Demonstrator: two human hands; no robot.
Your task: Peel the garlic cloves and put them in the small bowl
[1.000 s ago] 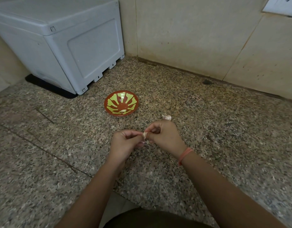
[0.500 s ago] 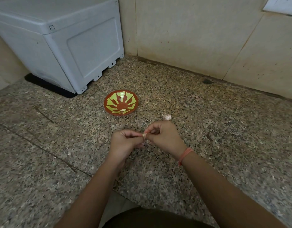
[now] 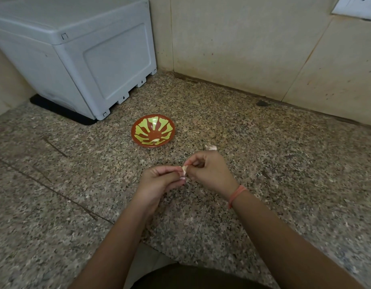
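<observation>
A small red bowl (image 3: 138, 134) with yellow-green markings sits on the speckled granite counter, and a pale peeled clove (image 3: 155, 140) lies near its front rim. Both hands meet just in front of the bowl. My left hand (image 3: 159, 180) and my right hand (image 3: 209, 172) pinch one garlic clove (image 3: 184, 170) between their fingertips; most of the clove is hidden by the fingers. A bit of garlic (image 3: 210, 147) lies on the counter just beyond my right hand.
A large grey plastic box (image 3: 76, 53) stands at the back left on a black mat. Tiled walls (image 3: 253, 44) close off the counter at the back. The counter's front edge (image 3: 142, 243) is cut out near my body.
Both hands have stayed together on the clove, with only slight finger movement. The bowl and the garlic on the counter have not moved.
</observation>
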